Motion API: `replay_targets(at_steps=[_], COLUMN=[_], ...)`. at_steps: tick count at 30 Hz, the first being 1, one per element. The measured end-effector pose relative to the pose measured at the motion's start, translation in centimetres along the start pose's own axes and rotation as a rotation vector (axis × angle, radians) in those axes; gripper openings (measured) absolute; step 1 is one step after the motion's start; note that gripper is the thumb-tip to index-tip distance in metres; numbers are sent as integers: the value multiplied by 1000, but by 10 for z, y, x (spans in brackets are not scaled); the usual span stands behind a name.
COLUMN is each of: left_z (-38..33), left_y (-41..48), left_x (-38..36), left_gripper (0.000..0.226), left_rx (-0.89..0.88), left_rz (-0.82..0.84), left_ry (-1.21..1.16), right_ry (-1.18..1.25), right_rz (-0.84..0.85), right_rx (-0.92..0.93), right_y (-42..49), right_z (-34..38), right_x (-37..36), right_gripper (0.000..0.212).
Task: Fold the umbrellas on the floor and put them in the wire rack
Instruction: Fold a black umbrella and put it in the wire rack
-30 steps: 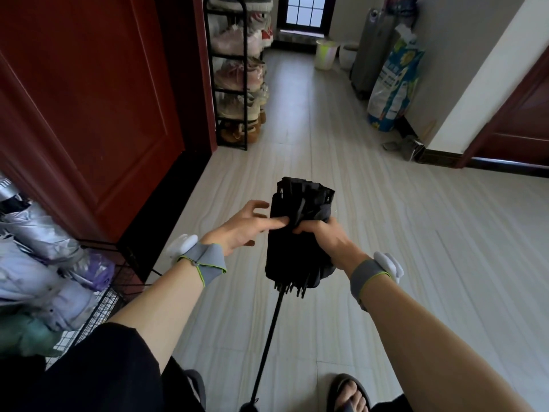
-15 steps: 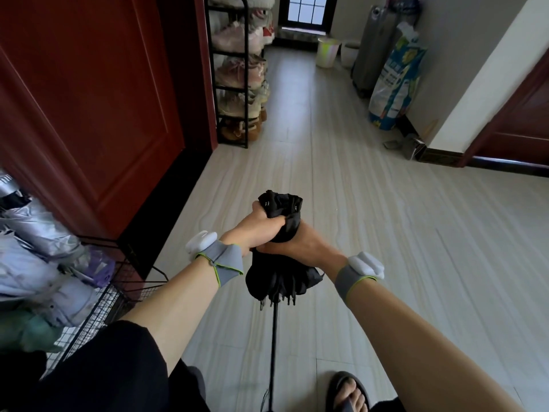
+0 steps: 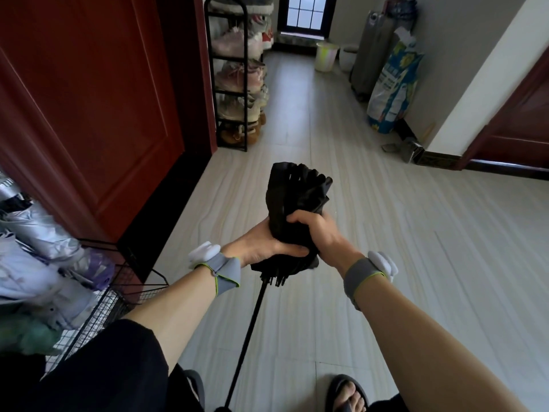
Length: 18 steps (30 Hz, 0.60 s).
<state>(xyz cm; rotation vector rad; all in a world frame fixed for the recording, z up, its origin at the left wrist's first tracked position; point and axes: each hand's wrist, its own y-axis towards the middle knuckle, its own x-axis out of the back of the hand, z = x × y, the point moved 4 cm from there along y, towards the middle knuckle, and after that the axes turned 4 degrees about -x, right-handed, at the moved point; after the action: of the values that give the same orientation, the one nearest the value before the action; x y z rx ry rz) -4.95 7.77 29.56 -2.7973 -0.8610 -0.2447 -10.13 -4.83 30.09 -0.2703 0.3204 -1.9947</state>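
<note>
The left hand (image 3: 261, 243) and right hand (image 3: 319, 233) cover the middle of the umbrella (image 3: 297, 194); the left hand's fingers lie hidden behind the cloth. The shaft (image 3: 249, 328) runs off the bottom edge. The rack (image 3: 124, 295) is cut by the left edge, its bundles (image 3: 44, 233) blurred.

One black umbrella (image 3: 298, 197), left hand (image 3: 261, 246) and right hand (image 3: 316, 230) making two, one wire rack (image 3: 118, 304) lower left, one shoe rack (image 3: 245, 84) upper centre, two pails (image 3: 326, 56) at top, one sack (image 3: 392, 87) upper right
</note>
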Motion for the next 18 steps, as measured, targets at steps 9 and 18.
replay_targets(at_steps=[9,18], left_z=[17,26], left_y=[11,19], left_x=[25,34], left_gripper=[38,61], left_rx=[111,207], left_rz=[-344,-470], left_ry=[82,310], right_ry=[-530,-383], right_rz=[-172,-175], right_rx=[69,140], right_y=[-3,-7], right_z=[15,27], right_x=[32,31], right_gripper=[57,26])
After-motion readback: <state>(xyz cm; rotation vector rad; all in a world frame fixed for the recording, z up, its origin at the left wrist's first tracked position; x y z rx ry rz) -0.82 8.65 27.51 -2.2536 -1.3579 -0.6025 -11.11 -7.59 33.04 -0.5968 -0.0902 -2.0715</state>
